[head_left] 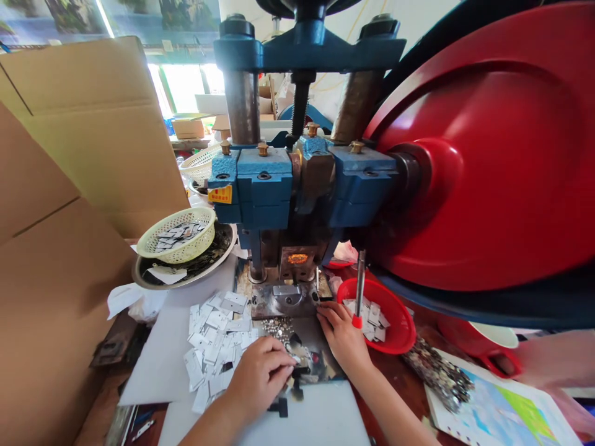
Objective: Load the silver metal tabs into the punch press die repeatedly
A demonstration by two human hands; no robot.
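Note:
My left hand is over the work plate in front of the press, thumb and fingertips pinched together. What is between them is too small to make out. Small shiny metal pieces lie just beyond it, with a pile of flat, whitish metal plates to its left. My right hand reaches to the right edge of the press's lower die, fingers stretched forward, thumb slightly apart. No held thing shows in it. One grey metal piece sits on the die, under the raised upper tool.
The blue press stands ahead, its big red flywheel on the right. A red bowl of plates stands beside my right hand, near an upright red-tipped lever. Left are a cream basket on a metal pan and cardboard.

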